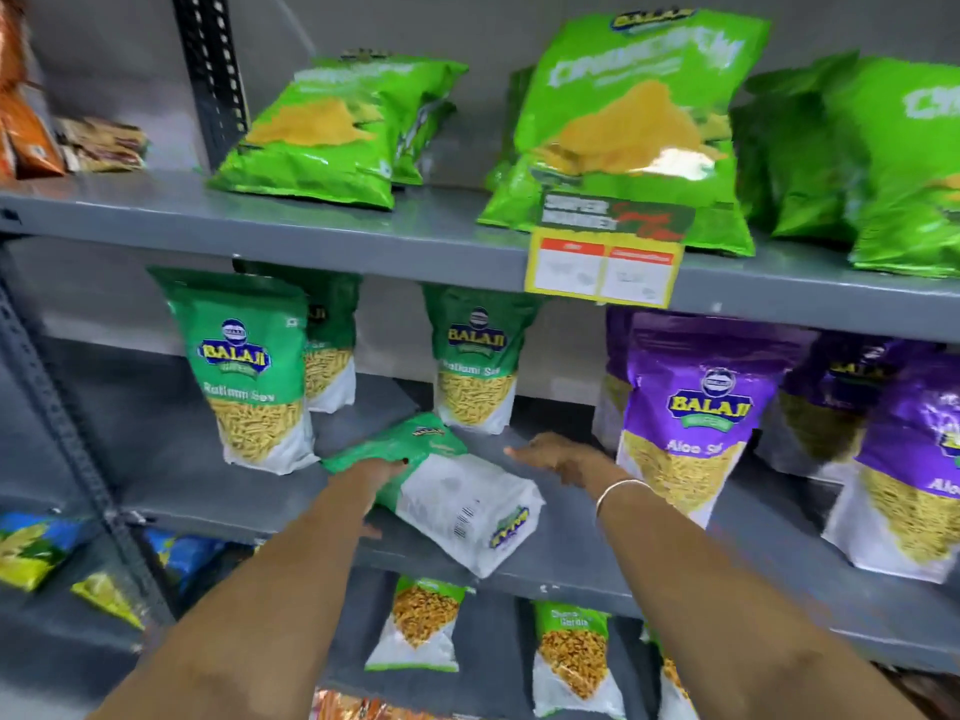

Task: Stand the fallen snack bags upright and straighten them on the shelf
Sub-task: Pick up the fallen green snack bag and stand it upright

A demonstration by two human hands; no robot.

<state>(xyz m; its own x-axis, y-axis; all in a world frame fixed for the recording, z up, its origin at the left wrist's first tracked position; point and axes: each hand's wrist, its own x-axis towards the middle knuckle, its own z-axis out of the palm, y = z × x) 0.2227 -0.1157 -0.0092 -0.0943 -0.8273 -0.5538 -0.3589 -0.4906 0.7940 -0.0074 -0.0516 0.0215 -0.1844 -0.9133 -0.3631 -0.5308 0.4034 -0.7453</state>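
A green and white Ratlami Sev bag lies fallen, back side up, on the middle grey shelf, its white end past the front edge. My left hand rests on its green end, fingers curled over it. My right hand, with a thin bangle on the wrist, hovers flat and open just right of the bag, not touching it. Upright bags of the same kind stand behind: one at the left, one behind that, and one in the middle.
Purple Aloo Sev bags stand at the right of the same shelf. Bright green bags lean on the upper shelf above a yellow price tag. Small snack bags stand on the lower shelf. A perforated metal upright runs down the left.
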